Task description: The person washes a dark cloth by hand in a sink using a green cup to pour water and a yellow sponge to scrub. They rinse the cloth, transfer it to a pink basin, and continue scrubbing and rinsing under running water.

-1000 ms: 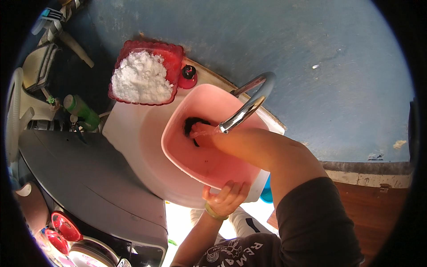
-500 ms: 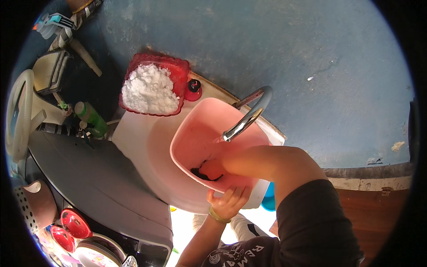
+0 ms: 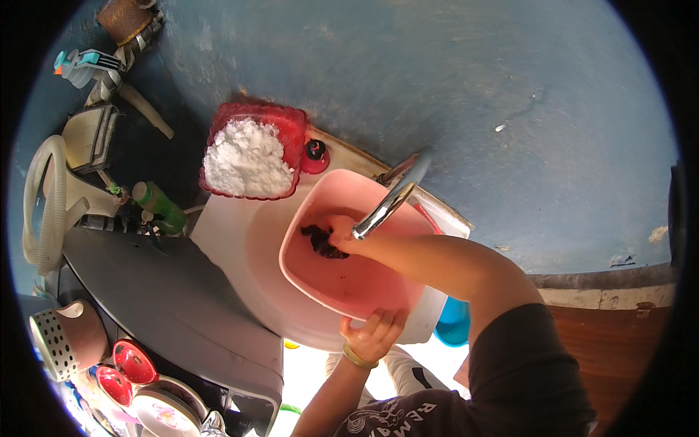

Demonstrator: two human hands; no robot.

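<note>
White lettering (image 3: 429, 407) marks the dark shirt (image 3: 506, 371). The left hand (image 3: 373, 335) grips the near rim of the pink basin (image 3: 357, 297), set over the white sink (image 3: 251, 233). Inside, the right hand (image 3: 342, 233) touches a dark cloth (image 3: 325, 246); its grip cannot be told. Bare basin bottom lies nearer. Above the wrist arches the tap (image 3: 393, 202); beyond, a red tray (image 3: 295, 125) of white powder (image 3: 247, 160) edges the blue wall (image 3: 510, 65).

Nearer the body than the left hand (image 3: 373, 336), and to its right, bold pale capital letters (image 3: 428, 416) run aslant across the front of a dark shirt (image 3: 460, 414). More pale letters, only partly seen, lie beside them, and a pale printed drawing (image 3: 376, 419) fills the cloth almost directly below that hand.
</note>
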